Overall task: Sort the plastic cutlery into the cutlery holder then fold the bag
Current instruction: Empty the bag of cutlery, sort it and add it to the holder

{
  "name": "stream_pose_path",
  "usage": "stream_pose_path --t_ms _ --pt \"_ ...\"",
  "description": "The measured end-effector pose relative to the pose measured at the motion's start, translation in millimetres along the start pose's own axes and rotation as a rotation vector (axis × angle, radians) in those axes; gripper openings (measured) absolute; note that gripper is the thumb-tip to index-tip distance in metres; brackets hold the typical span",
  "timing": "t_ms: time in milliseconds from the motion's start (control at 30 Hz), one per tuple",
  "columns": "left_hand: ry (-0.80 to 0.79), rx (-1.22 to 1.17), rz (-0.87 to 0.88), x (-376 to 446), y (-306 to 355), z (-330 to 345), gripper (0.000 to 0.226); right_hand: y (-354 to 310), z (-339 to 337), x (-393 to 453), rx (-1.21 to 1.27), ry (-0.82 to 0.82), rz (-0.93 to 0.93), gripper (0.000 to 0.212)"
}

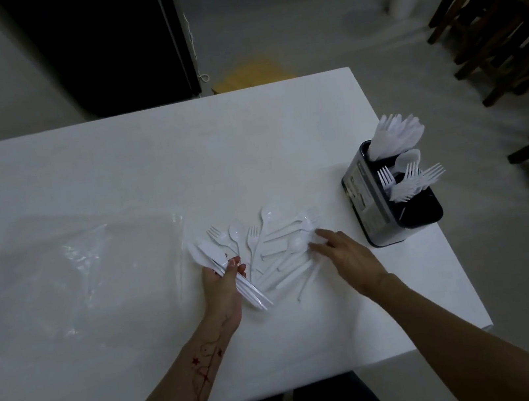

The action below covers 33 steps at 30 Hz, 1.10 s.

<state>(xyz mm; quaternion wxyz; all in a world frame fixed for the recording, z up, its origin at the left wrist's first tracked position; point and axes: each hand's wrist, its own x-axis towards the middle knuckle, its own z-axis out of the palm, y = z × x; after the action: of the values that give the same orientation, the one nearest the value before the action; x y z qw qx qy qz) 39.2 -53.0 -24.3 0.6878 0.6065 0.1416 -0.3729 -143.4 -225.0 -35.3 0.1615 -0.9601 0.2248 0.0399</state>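
Sorting is clearly mid-way here. The left hand [222,281] is clamped round a bundle of knives [222,269], thumb and fingers curled over the handles, blades fanning up and to the left. The right hand [342,252] holds nothing, fingers loosely spread and reaching down onto the loose pile [274,250] of forks and spoons on the table [147,167].

The relation that matters: the pile sits between the two hands, just left of the right fingertips, which look to be touching or nearly touching a spoon [298,245] at its right edge. Most pieces there lie with handles toward the person and heads pointing away, fanned out a bit. The holder [391,201] stands near the table's right edge, beyond the right hand, so that hand is the nearer one for any drop-off. It already has forks in the near section and more cutlery bunched at the far end, with a spoon between.

My guess is the right hand picks next from the pile's right side, gripping across a handle.

The bag [70,276] lies flat and unfolded, well off to the left, nearer the left hand.
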Motion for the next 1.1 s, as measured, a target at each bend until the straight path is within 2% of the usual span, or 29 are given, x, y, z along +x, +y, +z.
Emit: stream_pose_path --t_ms 67,167,233,333,400,567,667,733,867,1000,1100 --pt "0.007 0.001 -0.005 -0.6 0.3 -0.6 0.022 -5.1 3.9 1.3 -0.057 0.005 0.022 0.067" --pt "0.025 -0.02 -0.01 -1.4 1.7 -0.1 0.016 -30.9 14.0 2.6 -0.106 0.011 -0.087 0.068" --pt "0.029 -0.019 -0.011 -1.8 3.0 0.2 0.017 -47.5 24.5 2.8 -0.139 -0.033 -0.177 0.07" --pt "0.039 0.013 0.006 -1.2 4.4 0.0 0.018 -59.2 32.7 2.0 -0.127 -0.098 -0.183 0.075" --pt "0.04 0.016 0.008 -0.2 4.8 0.0 0.021 -55.5 31.9 0.9 -0.101 -0.099 -0.188 0.081" --pt "0.027 0.002 -0.018 1.0 2.5 -1.2 0.024 -19.8 26.4 -6.9 -0.06 -0.068 -0.252 0.079" --pt "0.013 -0.032 -0.057 1.3 0.4 -1.6 0.021 -1.1 24.5 -8.3 -0.071 -0.076 -0.256 0.102" --pt "0.02 -0.036 -0.073 1.8 -0.5 -1.4 0.02 4.1 23.0 -7.9 -0.064 -0.088 -0.246 0.109" --pt "-0.023 -0.013 -0.124 2.8 -2.0 -1.6 0.014 -7.3 18.1 -8.2 -0.085 -0.071 -0.201 0.094" --pt "-0.115 0.031 -0.163 1.7 -0.6 4.5 0.01 -21.8 13.7 -9.1 -0.085 0.013 -0.137 0.074" --pt "-0.155 0.166 -0.121 0.3 4.9 15.6 0.01 -19.9 7.5 -11.5 -0.073 0.054 -0.143 0.062"
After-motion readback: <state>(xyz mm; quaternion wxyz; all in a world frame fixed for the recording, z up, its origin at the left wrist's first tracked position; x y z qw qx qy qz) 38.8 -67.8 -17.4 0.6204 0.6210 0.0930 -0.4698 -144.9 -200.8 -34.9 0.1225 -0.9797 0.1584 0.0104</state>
